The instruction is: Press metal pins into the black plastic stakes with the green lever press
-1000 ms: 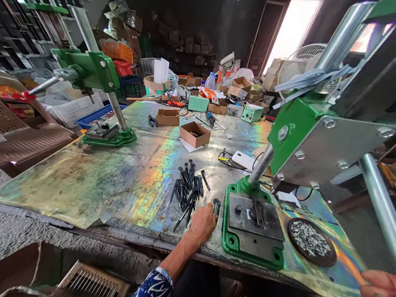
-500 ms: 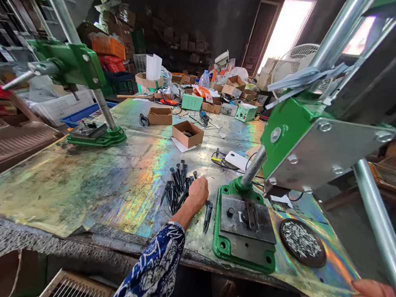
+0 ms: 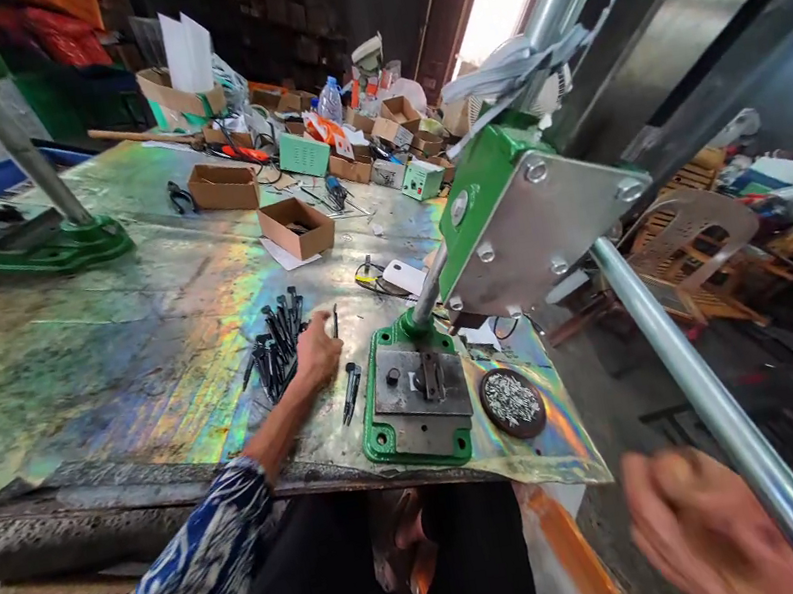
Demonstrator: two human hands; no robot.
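My left hand (image 3: pixel 318 351), with a blue patterned sleeve (image 3: pixel 175 567) on the arm, rests on the metal-topped table at the edge of a heap of black pointed parts (image 3: pixel 277 357). Its fingers are curled, and they hide whatever may lie under them. A small group of the same parts (image 3: pixel 351 391) lies between that hand and a green bench press base (image 3: pixel 390 440). My right hand (image 3: pixel 698 530) is blurred, off the table's near edge at lower right, beside the press's steel column (image 3: pixel 731 434).
A dark round dish of small metal pieces (image 3: pixel 513 402) lies right of the press. Its green and steel head (image 3: pixel 535 213) juts above. A second green press base (image 3: pixel 24 253) stands at far left. Cardboard boxes (image 3: pixel 298 227) and cables crowd the table's far end.
The whole view has swung and tilted. My right hand has risen further into the lower right, now blurred by motion. My left hand stays at the heap of black parts.
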